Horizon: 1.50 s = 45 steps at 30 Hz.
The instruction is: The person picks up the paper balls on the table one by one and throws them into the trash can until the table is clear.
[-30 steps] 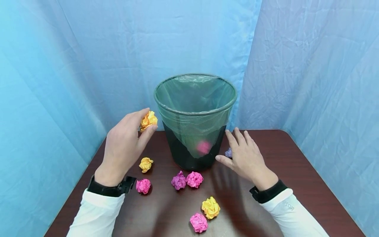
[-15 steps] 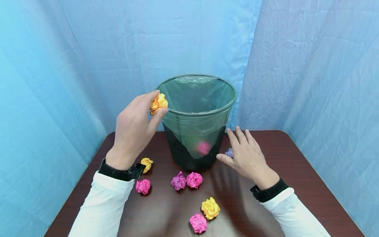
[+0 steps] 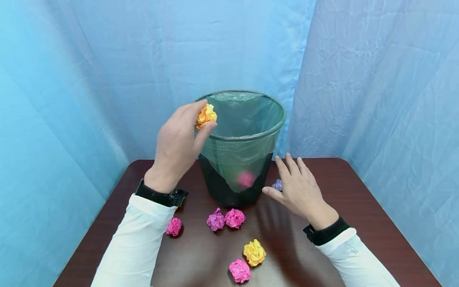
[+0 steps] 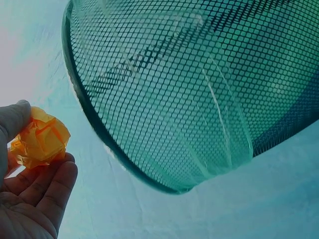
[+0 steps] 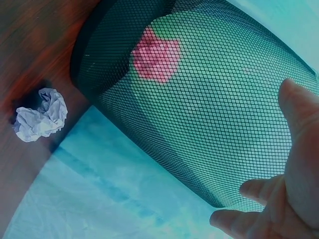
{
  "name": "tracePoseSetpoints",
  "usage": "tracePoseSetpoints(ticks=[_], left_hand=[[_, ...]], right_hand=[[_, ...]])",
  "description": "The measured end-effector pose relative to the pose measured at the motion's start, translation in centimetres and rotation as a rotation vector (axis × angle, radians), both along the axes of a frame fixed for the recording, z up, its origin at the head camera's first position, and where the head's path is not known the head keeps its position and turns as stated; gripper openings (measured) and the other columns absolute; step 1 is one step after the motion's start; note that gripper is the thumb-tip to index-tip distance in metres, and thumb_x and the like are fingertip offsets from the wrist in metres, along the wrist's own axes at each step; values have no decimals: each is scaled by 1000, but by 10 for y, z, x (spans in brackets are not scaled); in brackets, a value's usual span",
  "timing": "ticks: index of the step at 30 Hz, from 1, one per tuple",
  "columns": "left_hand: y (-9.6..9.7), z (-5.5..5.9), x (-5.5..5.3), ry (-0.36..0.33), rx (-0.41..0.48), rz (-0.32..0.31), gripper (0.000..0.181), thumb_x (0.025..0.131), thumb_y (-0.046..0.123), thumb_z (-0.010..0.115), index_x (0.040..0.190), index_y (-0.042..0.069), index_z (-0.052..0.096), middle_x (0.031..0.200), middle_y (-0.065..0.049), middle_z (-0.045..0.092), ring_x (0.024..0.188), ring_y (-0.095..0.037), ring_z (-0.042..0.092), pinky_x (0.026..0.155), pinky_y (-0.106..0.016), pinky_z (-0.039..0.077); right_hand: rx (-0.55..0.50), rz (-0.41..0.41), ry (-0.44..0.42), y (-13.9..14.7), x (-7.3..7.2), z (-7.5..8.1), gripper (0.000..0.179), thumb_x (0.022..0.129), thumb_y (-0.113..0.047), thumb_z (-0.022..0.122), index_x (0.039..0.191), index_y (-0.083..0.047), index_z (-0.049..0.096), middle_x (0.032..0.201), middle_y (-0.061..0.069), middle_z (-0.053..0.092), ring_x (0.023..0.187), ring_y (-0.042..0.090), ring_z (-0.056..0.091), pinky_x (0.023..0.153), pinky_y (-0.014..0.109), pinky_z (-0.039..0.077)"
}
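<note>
Between thumb and fingers my left hand (image 3: 179, 143) pinches a crumpled yellow-orange paper ball (image 3: 206, 116), at the left rim of a mesh wastebasket (image 3: 236, 159). In the left wrist view the same paper ball (image 4: 42, 138) sits just outside the basket's rim (image 4: 94, 119). A green translucent liner (image 3: 247, 111) is folded over that rim. Through the mesh a pink paper ball (image 5: 155, 56) shows inside. My right hand (image 3: 299, 191), fingers spread and holding nothing, hovers beside the basket's right side. Partly behind it lies a lavender paper ball (image 3: 277, 185).
On the dark wooden table (image 3: 337, 199), a purple ball (image 3: 216, 220) and a pink ball (image 3: 234, 218) lie before the basket. Nearer are a yellow ball (image 3: 254, 252) and a pink ball (image 3: 240, 271). Another pink ball (image 3: 173, 227) lies by the left sleeve. Blue curtains (image 3: 161, 52) surround the table.
My left hand has carried the yellow-orange paper ball up and right, from beside the basket to its rim. Its forearm now mostly covers the yellow ball on the left. My right hand has barely moved.
</note>
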State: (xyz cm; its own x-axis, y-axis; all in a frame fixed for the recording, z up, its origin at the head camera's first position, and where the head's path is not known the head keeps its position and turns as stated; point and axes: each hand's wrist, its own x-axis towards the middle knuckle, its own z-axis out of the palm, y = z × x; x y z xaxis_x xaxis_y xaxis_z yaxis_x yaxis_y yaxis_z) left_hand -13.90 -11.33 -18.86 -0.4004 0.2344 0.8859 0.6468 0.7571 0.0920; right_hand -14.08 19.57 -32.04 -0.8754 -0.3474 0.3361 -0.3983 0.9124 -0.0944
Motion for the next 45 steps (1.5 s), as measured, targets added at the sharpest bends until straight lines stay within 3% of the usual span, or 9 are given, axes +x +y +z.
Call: tracePoseSetpoints(ticks=[11, 18, 27, 45], left_hand=[[10, -2, -13, -25, 16, -18, 51, 91, 34, 65, 135, 8, 58, 122, -14, 61, 105, -23, 58, 75, -41, 56], [15, -4, -17, -43, -5, -16, 53, 92, 37, 64, 135, 7, 58, 122, -13, 62, 107, -22, 58, 79, -40, 56], [17, -6, -18, -65, -35, 14, 55, 92, 41, 62, 137, 9, 57, 121, -12, 66, 105, -21, 62, 78, -40, 57], [16, -12, -19, -119, -60, -17, 52, 94, 40, 60, 133, 7, 59, 125, -10, 65, 107, -20, 61, 82, -38, 55]], right_hand=[[2, 9, 23, 1, -1, -2, 99, 84, -72, 52, 154, -6, 29, 153, 29, 32, 137, 52, 27, 108, 64, 29], [-10, 5, 13, 1, -1, -2, 99, 84, -72, 52, 154, -5, 29, 154, 29, 31, 137, 52, 26, 108, 65, 29], [-18, -3, -10, 1, -1, -4, 100, 84, -73, 52, 155, -7, 28, 155, 28, 30, 138, 52, 24, 108, 66, 29], [-11, -13, -36, -1, -2, -5, 101, 83, -75, 50, 155, -8, 26, 156, 27, 28, 139, 52, 22, 108, 67, 28]])
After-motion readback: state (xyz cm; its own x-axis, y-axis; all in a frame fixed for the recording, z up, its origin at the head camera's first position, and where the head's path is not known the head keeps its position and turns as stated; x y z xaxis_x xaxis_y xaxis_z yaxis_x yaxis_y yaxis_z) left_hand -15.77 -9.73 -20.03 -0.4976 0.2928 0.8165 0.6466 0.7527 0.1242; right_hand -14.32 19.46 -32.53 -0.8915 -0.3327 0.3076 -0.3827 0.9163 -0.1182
